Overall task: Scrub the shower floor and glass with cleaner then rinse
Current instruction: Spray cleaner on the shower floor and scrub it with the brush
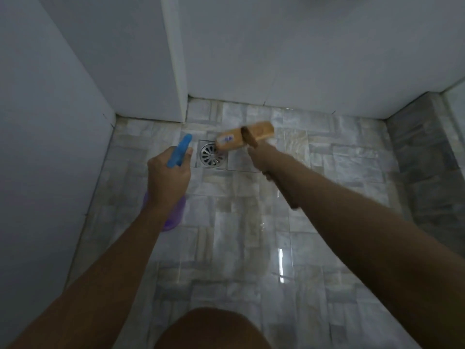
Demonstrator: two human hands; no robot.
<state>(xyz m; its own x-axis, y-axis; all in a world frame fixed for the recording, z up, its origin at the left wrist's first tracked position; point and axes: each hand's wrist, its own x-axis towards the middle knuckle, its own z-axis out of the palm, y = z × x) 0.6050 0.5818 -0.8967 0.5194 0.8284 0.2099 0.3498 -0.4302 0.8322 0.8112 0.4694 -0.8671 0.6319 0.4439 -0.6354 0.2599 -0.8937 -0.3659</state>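
My left hand grips a spray bottle with a blue trigger head and a purple body, its nozzle pointing toward the far floor. My right hand holds the brown handle of a wooden scrub brush. The brush head sits low over the floor, just right of and partly over the round metal drain. The tiled shower floor is grey stone pattern and looks wet, with light glinting on it.
White walls close in the far side and the left, with a projecting corner behind the drain. A raised grey stone curb and a pane of glass stand at the right. My knee shows at the bottom.
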